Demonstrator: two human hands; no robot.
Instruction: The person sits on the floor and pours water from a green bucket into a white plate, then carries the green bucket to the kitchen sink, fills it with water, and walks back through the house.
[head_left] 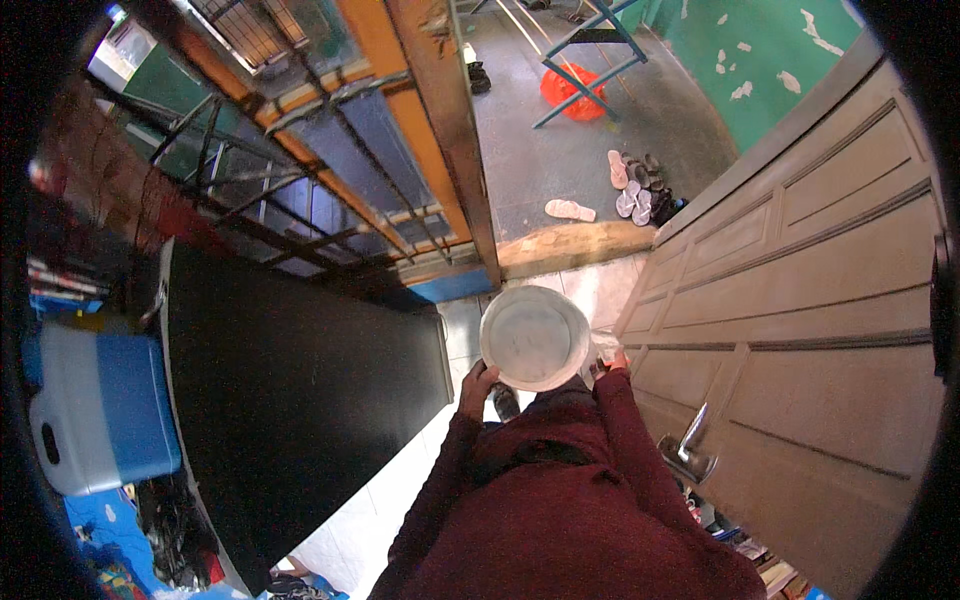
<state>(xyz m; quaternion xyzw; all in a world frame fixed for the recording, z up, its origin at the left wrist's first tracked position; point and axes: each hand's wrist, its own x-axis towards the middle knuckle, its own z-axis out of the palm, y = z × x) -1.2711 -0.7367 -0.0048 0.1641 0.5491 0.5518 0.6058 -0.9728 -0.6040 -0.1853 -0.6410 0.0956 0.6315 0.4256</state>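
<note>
Bucket in left hand; right hand at pale item

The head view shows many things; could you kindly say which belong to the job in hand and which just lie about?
In use, it seems:
- white tub, left hand at its rim
- pale item at the right hand, too unclear to identify

Apparently lying about:
- pink sandal
- white sandals
- blue-and-white box
- black bag

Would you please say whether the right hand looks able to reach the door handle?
Probably yes: nothing visible blocks the right hand from the door handle, though the hand apparently holds a pale object.
</note>
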